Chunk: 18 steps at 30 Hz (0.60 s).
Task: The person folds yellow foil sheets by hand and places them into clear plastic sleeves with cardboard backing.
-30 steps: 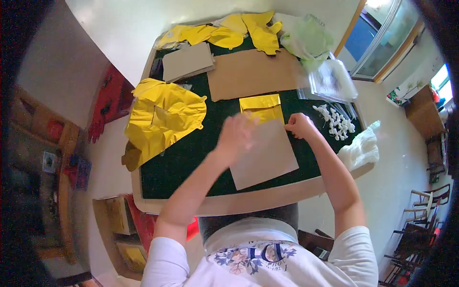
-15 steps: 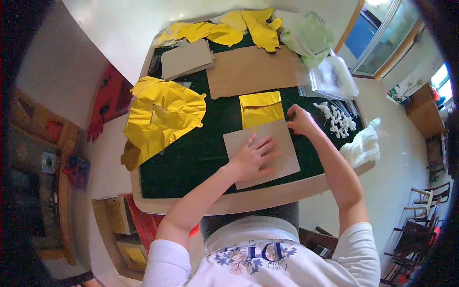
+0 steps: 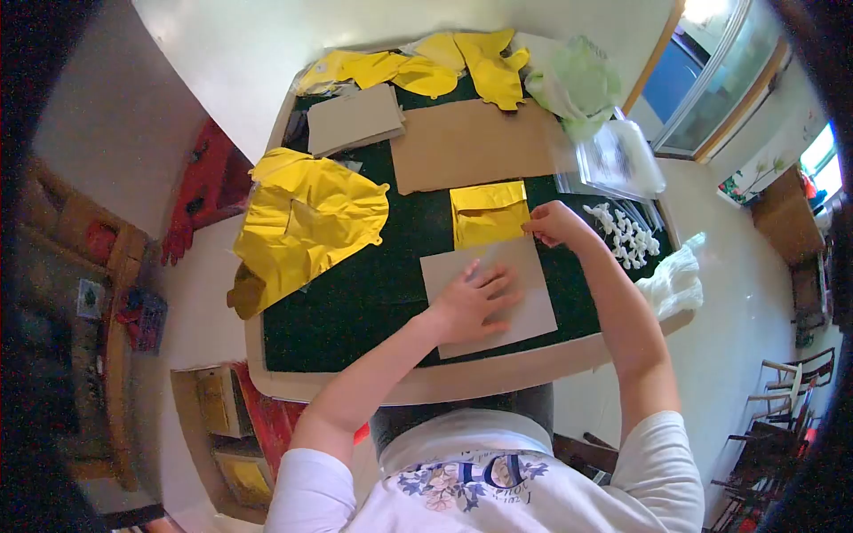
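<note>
My left hand (image 3: 477, 304) lies with its fingers spread on a light grey card (image 3: 530, 311) near the table's front edge. Behind the card, partly covered by it, is a folded yellow foil piece (image 3: 490, 226). My right hand (image 3: 551, 222) has its thumb and fingers pinched together at the right edge of this foil; whether the foil is between the fingertips is too small to tell. A large crumpled yellow foil sheet (image 3: 311, 222) is spread to the left.
On the dark green table top (image 3: 355, 324) are a stack of grey cards (image 3: 354, 120), a brown cardboard sheet (image 3: 480, 142), more yellow foil (image 3: 426, 71), a pale green bag (image 3: 577, 84), clear plastic sleeves (image 3: 622, 160), small white pieces (image 3: 626, 238) and a white bundle (image 3: 675, 280).
The view has shifted slightly. My right hand has moved a little down and in against the foil's right edge, its fingers closer together. My left hand stays on the card.
</note>
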Available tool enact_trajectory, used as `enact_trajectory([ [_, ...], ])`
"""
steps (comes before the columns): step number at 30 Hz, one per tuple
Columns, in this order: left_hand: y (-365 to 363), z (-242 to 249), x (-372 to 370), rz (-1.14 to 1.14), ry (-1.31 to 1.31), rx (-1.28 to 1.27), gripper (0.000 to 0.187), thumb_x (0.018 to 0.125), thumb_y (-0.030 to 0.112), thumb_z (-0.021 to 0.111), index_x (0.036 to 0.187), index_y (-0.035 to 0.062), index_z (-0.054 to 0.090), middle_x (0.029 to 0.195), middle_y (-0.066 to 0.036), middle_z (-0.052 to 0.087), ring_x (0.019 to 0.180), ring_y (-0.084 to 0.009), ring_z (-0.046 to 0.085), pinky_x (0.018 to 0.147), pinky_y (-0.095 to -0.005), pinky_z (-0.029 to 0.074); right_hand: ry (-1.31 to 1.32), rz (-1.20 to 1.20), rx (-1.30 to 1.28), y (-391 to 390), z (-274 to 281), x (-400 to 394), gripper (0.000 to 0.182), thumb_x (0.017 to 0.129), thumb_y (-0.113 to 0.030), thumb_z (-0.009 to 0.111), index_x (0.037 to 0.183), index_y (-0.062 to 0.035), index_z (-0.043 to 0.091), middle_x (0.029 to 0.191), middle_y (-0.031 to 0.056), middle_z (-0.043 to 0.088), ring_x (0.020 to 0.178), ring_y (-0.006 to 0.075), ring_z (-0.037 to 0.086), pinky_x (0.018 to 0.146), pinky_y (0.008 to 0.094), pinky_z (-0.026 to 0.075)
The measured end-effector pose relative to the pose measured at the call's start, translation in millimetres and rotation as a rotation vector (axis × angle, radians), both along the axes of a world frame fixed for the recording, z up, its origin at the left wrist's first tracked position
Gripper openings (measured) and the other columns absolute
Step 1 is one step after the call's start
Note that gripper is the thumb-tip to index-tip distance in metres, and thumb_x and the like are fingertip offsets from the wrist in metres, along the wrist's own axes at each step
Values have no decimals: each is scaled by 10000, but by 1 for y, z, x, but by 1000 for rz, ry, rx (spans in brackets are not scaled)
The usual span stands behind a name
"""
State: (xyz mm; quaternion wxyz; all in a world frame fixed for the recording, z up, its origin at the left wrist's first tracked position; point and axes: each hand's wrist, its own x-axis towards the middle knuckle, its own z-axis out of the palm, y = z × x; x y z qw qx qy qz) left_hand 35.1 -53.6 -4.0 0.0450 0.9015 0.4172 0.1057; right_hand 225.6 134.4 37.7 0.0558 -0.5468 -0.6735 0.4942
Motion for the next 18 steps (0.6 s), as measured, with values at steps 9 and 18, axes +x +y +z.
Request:
enact_trajectory([
  [9, 26, -1, -4, -86, -36, -36, 473, 929, 403, 483, 1360, 211, 459, 1491, -90, 349, 1414, -238, 278, 1149, -543, 154, 101, -68, 55, 7, -8, -8, 165, 813, -139, 695, 783, 11, 635, 568, 14, 527, 406, 92, 434, 374, 253, 320],
  [18, 6, 8, 12, 111, -19, -41, 554, 937, 458, 449, 1401, 157, 422, 1504, -108, 331, 1430, -267, 233, 1148, -564, 112, 83, -68, 78, 8, -8, -7, 188, 794, -187, 724, 801, -9, 663, 568, 21, 560, 420, 109, 483, 384, 273, 374],
])
